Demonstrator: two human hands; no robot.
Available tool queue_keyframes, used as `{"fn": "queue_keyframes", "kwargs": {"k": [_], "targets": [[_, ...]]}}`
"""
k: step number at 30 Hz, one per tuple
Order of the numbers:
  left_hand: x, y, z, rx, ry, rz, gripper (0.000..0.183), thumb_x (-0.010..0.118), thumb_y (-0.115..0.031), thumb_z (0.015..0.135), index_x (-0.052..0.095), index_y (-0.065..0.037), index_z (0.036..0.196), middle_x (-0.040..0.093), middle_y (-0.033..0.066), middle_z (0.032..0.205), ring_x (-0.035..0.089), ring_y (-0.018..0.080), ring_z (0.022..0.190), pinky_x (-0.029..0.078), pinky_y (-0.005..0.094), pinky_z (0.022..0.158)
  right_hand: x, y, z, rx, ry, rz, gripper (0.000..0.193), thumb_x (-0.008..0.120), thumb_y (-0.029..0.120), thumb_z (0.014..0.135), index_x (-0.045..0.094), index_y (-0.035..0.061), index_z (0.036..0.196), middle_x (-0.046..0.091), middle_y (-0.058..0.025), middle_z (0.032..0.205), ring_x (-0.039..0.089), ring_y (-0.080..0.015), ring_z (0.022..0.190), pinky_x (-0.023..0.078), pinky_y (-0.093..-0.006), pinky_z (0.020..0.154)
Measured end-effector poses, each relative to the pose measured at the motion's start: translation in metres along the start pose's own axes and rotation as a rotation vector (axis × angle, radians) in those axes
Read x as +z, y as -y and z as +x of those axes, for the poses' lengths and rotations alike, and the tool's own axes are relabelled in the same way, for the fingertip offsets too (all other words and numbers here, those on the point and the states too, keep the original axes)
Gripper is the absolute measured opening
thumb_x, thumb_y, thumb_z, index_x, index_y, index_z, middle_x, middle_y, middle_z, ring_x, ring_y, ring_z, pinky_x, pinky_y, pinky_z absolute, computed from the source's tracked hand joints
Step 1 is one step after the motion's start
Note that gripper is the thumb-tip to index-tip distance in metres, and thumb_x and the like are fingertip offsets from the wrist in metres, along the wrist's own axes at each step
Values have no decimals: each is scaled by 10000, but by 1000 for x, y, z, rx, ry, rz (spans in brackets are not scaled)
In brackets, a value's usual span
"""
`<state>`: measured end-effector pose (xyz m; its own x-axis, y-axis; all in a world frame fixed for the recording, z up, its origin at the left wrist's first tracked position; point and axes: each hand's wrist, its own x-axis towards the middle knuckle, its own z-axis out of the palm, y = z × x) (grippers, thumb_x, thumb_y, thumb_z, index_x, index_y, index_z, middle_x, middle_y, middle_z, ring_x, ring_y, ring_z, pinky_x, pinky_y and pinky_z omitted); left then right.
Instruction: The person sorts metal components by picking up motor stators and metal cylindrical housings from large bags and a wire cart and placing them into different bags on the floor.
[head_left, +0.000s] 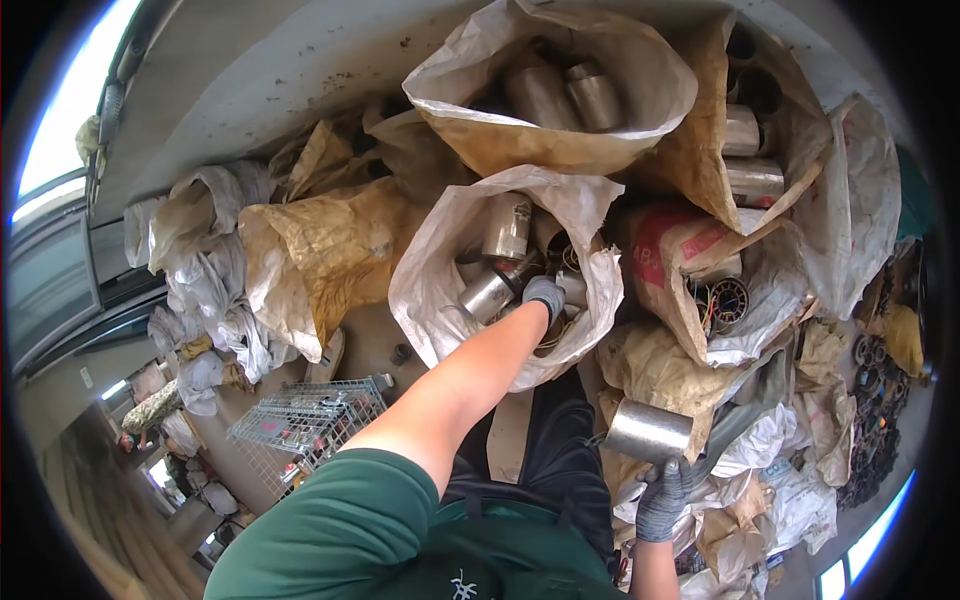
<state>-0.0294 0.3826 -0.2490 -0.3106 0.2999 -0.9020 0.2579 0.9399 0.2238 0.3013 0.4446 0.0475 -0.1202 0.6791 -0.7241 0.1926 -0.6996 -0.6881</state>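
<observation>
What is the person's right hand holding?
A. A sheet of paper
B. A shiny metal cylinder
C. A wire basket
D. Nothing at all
B: the gloved right hand grips a shiny metal cylinder from below, off to the side of the sacks, while the left hand reaches into the open white sack among similar metal cylinders.

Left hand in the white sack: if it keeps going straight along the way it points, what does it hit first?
Most likely the metal cylinder lying just beyond the gloved left hand inside the white sack; the fingers look at or nearly on it already. Depth is unclear from this single view.
</observation>
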Motion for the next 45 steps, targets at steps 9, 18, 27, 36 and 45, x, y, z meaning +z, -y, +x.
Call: {"fn": "queue_keyframes", "kwargs": {"k": [9, 18, 27, 36, 45], "targets": [[-57, 69, -154, -53, -113, -1345, 395, 549, -212, 1000, 547, -46, 1358, 666, 114, 1133, 662, 242, 946, 591, 403, 770, 70, 70, 16, -297, 107, -82, 437, 689, 279, 943, 620, -17, 1257, 613, -29, 881, 544, -108, 682, 517, -284, 626], [-62, 155, -236, 210, 226, -2459, 361, 430, -280, 1048, 531, -63, 1318, 606, 126, 1311, 587, 294, 1187, 507, 442, 1005, 244, 99, 71, -859, 784, -1169, 202, 633, 222, 924, 653, 54, 1036, 630, -193, 992, 634, -352, 896, 511, -433, 831], [-63, 140, -267, 47, -40, -2367, 317, 390, -237, 1026, 543, -94, 1264, 649, 64, 1200, 633, 195, 1006, 580, 365, 837, 310, -71, 145, -572, 1207, -2259, 303, 575, 150, 902, 715, 32, 1144, 680, -215, 1190, 665, -348, 1105, 540, -415, 919], [-52, 156, -272, -4, 134, -2501, 340, 516, -386, 1023, 582, -129, 1235, 684, 52, 1096, 660, 171, 877, 476, 241, 504, 309, -84, 171, -540, 1412, -2151, 403, 547, 187, 904, 634, 39, 1268, 626, -227, 1282, 626, -375, 1157, 516, -457, 970], [-67, 122, -305, 60, -468, -1300, 303, 568, -323, 1031, 645, -31, 1058, 610, 23, 854, 557, 100, 721, 494, 270, 633, 391, -59, 168, -791, 778, -2105, 624, 556, 212, 918, 392, 152, 1517, 519, -296, 1384, 656, -387, 1091, 545, -469, 891]]}}
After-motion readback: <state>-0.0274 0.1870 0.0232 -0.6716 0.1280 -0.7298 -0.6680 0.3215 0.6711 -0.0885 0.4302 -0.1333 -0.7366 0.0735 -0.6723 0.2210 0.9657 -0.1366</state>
